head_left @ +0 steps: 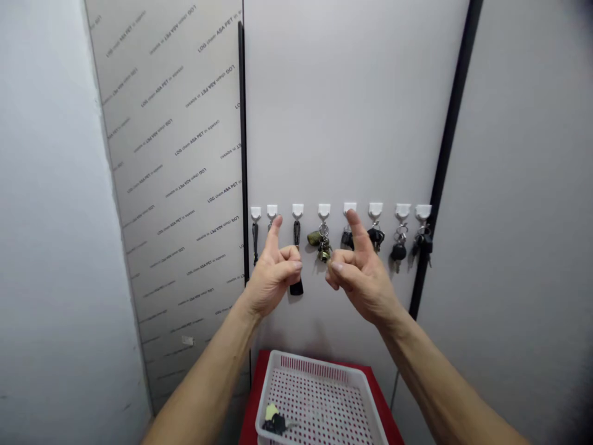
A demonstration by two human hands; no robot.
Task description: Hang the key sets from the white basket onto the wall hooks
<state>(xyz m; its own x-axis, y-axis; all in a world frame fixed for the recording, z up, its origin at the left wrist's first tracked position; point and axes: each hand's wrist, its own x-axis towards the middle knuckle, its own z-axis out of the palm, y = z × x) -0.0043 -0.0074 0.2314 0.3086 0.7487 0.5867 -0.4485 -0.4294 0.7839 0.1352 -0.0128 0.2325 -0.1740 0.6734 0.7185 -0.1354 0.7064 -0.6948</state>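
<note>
A row of several white adhesive hooks (349, 208) runs across the grey wall panel (352, 111), and most hold keys or key fobs. My left hand (275, 275) is raised with its index finger up, the tip just below the second hook (272, 211). It partly covers a long black key fob (296, 287) hanging from the third hook. My right hand (361, 275) also has its index finger up, reaching the fifth hook's lower edge, beside a bunch of keys (323, 246). Neither hand appears to hold anything.
Below the hands, a white perforated plastic tray (315, 366) sits on a red surface (365, 378), with keys and a yellow tag (273, 419) inside. Black vertical strips (447, 148) and a printed side panel (176, 123) flank the wall.
</note>
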